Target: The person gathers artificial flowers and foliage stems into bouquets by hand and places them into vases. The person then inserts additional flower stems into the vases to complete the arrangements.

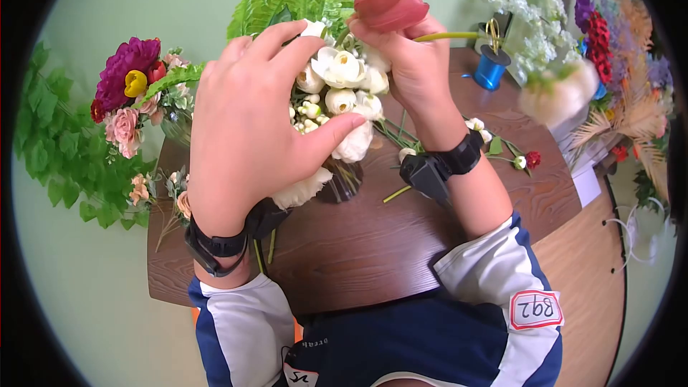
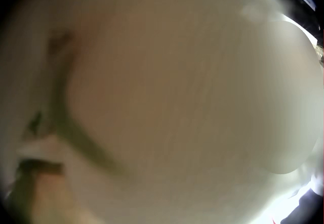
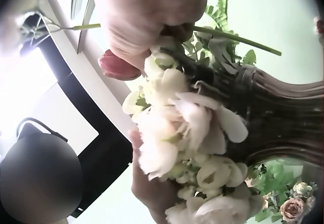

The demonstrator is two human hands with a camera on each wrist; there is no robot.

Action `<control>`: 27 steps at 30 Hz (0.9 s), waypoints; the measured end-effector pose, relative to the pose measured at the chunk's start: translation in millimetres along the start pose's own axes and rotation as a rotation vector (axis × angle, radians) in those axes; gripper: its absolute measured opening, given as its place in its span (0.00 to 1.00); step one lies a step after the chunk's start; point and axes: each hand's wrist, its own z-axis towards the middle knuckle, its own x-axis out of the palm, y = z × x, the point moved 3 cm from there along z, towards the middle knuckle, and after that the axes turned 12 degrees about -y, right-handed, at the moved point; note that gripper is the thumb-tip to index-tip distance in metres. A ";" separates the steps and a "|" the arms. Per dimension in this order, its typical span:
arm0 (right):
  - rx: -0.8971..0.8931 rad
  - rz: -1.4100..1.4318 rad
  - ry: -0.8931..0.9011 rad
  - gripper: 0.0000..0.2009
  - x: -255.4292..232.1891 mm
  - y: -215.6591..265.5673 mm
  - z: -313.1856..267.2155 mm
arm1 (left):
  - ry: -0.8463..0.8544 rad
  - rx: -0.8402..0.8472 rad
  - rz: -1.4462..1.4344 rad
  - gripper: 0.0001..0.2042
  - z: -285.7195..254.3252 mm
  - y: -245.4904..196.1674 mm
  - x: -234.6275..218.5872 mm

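Observation:
A full bunch of white flowers (image 1: 340,68) stands in a dark ribbed glass vase (image 3: 278,118). My left hand (image 1: 247,111) cups the bunch from the left, thumb extended across the front blooms and fingers reaching over the top. My right hand (image 1: 412,57), at the upper right of the bunch, pinches a red tulip (image 1: 390,1) just below its head. A green stem (image 3: 238,39) runs out past both sides of the right hand in the right wrist view. A pale blur with a green streak (image 2: 81,138) fills the left wrist view.
Behind the bunch rises a green fern (image 1: 287,0). A mixed arrangement (image 1: 129,93) stands at left beside hanging ivy (image 1: 61,143). Right on the table (image 1: 344,258) are a blue wire spool (image 1: 489,68) and loose flower stems (image 1: 509,147). Blue and purple sprays (image 1: 573,0) stand beyond.

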 end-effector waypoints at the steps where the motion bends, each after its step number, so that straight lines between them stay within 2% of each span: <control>1: -0.001 -0.002 0.003 0.11 1.4 6.2 -0.1 | -0.005 -0.002 -0.004 0.25 0.5 0.8 -0.2; 4: 0.101 0.057 -0.023 0.11 -1.8 12.4 -1.0 | -0.017 -0.014 -0.011 0.24 1.6 3.0 0.9; 6: -0.037 0.018 -0.072 0.11 -5.4 12.1 -1.2 | -0.022 -0.021 -0.013 0.24 1.1 3.3 1.1; 7: -0.036 -0.023 -0.102 0.10 -7.0 16.6 -5.5 | -0.023 -0.018 -0.015 0.23 1.3 3.3 0.9; 10: -0.130 -0.124 -0.043 0.11 -17.3 20.2 -13.4 | -0.047 -0.005 -0.027 0.22 0.0 4.5 1.6; 12: -0.092 -0.106 -0.036 0.12 -24.7 10.2 -14.8 | -0.062 0.008 -0.041 0.21 -1.3 4.9 3.2; 14: 0.104 0.027 -0.078 0.11 -29.8 -2.1 -14.8 | -0.071 0.038 -0.074 0.20 -1.4 5.2 4.7; 16: 0.100 0.022 -0.078 0.10 -29.5 -4.7 -16.9 | -0.066 0.032 -0.100 0.20 -1.1 6.6 6.2; 19: 0.035 -0.133 -0.094 0.05 -33.7 -7.6 -12.2 | -0.064 0.039 -0.126 0.19 0.1 5.8 7.0; 22: 0.027 -0.283 0.008 0.06 -29.8 -1.2 -9.3 | -0.071 0.058 -0.125 0.19 -0.6 5.8 7.7; 24: -0.168 -0.505 0.063 0.07 -21.2 3.8 -10.0 | -0.077 0.068 -0.127 0.19 -0.2 5.5 8.1; 25: -0.167 -0.507 0.062 0.07 -19.4 7.5 -9.0 | -0.073 0.066 -0.145 0.19 0.0 5.7 8.9; 27: 0.145 -0.583 0.140 0.09 -17.9 5.5 -7.6 | -0.072 0.062 -0.165 0.18 -0.6 5.3 9.6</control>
